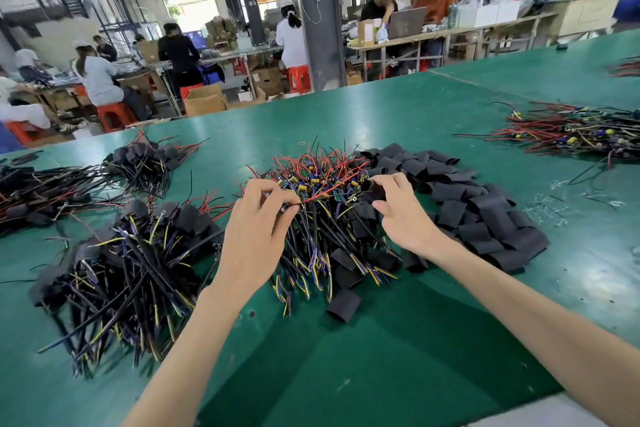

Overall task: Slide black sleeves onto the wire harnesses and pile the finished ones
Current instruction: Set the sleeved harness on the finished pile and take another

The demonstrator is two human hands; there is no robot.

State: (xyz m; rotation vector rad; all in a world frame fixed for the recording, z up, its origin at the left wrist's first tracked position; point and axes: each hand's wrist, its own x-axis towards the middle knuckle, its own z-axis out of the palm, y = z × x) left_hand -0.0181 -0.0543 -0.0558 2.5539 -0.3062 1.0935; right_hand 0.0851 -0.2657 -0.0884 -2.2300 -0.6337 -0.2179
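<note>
Single head-worn wide-angle view, looking forward and down, close over the green surface [398,340]; workshop background across frame top.

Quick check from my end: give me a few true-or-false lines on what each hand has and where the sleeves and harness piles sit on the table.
1. The left hand pinches a harness wire at the middle pile. True.
2. The loose black sleeves lie left of the middle pile. False: they lie to its right.
3. The right hand holds a black sleeve in its fingertips. True.
4. The table is red. False: it is green.
5. Sleeved harnesses are piled at the front left. True.
</note>
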